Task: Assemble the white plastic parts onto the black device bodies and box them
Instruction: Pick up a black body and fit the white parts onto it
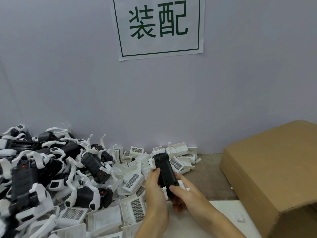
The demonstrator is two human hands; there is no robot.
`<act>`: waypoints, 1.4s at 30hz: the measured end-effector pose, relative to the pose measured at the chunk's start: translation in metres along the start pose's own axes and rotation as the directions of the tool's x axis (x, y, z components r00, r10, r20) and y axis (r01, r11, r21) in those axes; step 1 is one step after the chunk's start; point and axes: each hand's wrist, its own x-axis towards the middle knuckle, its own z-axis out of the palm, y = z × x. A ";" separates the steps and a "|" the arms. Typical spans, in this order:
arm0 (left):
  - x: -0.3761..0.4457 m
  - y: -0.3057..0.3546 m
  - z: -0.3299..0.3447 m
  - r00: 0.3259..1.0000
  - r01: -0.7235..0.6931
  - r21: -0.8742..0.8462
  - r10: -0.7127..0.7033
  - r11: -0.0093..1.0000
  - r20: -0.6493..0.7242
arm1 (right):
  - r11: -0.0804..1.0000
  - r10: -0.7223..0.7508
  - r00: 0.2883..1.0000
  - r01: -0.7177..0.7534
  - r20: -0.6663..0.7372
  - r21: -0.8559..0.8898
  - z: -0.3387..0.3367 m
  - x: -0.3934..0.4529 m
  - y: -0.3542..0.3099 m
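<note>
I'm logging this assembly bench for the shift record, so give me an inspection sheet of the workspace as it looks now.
Surface: brown worktop, with a white sheet at the near edge.
Job's things: black plastic device body with white plastic parts fitted, held upright over the bench; brown cardboard box at right.
Clutter: heap of black bodies with white curved arms at left; loose white vented covers in the middle; small white piece on the sheet.
Grippers: left hand and right hand both grip the body.
Cables: nothing seen.
Surroundings: grey wall with a white paper sign in green characters.
</note>
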 end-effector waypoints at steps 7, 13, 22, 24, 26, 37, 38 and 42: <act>0.001 -0.001 0.000 1.000 -0.006 -0.007 0.006 1.000 -0.004 | 1.000 -0.008 1.000 0.009 0.019 -0.017 -0.002 0.002 0.003; 0.001 -0.001 0.000 1.000 -0.004 -0.002 0.004 1.000 -0.014 | 1.000 0.004 0.999 -0.004 0.046 -0.012 -0.004 0.002 0.005; -0.003 0.002 0.001 1.000 -0.006 -0.005 0.006 1.000 -0.009 | 1.000 0.012 1.000 -0.011 0.017 -0.029 0.000 0.001 -0.001; -0.003 0.002 0.000 1.000 0.005 -0.042 -0.006 0.999 -0.008 | 1.000 0.007 0.999 -0.007 0.034 0.005 -0.001 0.000 -0.001; -0.003 0.002 0.000 1.000 0.018 -0.088 -0.019 0.996 -0.015 | 1.000 0.017 0.999 -0.017 0.039 0.019 -0.001 0.005 0.000; -0.001 0.007 0.001 0.999 0.001 -0.099 -0.005 0.995 -0.042 | 0.997 -0.076 0.876 0.079 -0.476 -0.013 -0.025 0.008 -0.001; -0.001 0.006 0.001 0.999 -0.005 -0.070 0.002 0.998 -0.041 | 0.994 -0.098 0.857 0.109 -0.505 -0.009 -0.025 0.006 -0.003; -0.005 0.007 0.004 0.998 -0.048 0.001 0.048 0.999 0.031 | 0.957 -0.290 0.817 0.261 -0.498 -0.129 -0.017 -0.001 -0.008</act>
